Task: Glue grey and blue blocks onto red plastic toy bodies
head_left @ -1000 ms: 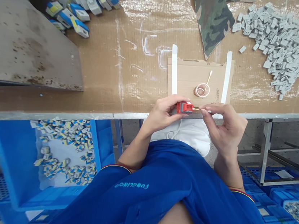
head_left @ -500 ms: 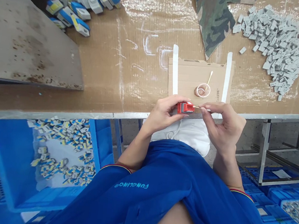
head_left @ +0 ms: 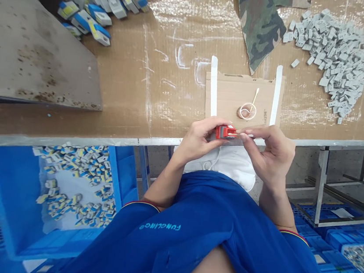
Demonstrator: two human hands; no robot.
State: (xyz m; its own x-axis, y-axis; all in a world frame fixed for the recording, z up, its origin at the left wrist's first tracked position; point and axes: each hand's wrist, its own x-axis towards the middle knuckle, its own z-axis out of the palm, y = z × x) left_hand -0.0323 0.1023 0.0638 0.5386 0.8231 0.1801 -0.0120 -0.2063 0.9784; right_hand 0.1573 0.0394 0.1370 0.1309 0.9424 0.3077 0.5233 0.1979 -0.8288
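In front of me stretches the long work table covered in brown cardboard (head_left: 125, 85), with a pale metal strip along its near edge. On its left stands a big grey metal housing with brown stains (head_left: 34, 69), and below the edge on that side sits an open blue plastic crate (head_left: 7, 181) with many small white, blue and yellow pieces (head_left: 95, 165) in it. Larger white-blue-yellow blocks (head_left: 116, 6) lie heaped at the table's upper left. To the right spreads a pile of small light-grey plastic pieces (head_left: 341, 54), and beside it lies a pointed scrap of camouflage cloth (head_left: 260, 35). Nearer me is a flat rectangle of plain cardboard (head_left: 234, 87) with two white strips of tape (head_left: 213, 87) across it.

My left hand (head_left: 198, 138) grasps a small red-and-grey block (head_left: 220, 132) between thumb and fingers, at the table's near edge. My right hand (head_left: 271, 152) pinches a thin white-tipped swab (head_left: 231, 134), pointed at the block's open right end; its tip seems to touch inside, but it is too small for me to be sure. Just beyond, on the cardboard, stands a clear round plastic cup (head_left: 248, 104), a second white-tipped swab (head_left: 255, 97) leaning in it.
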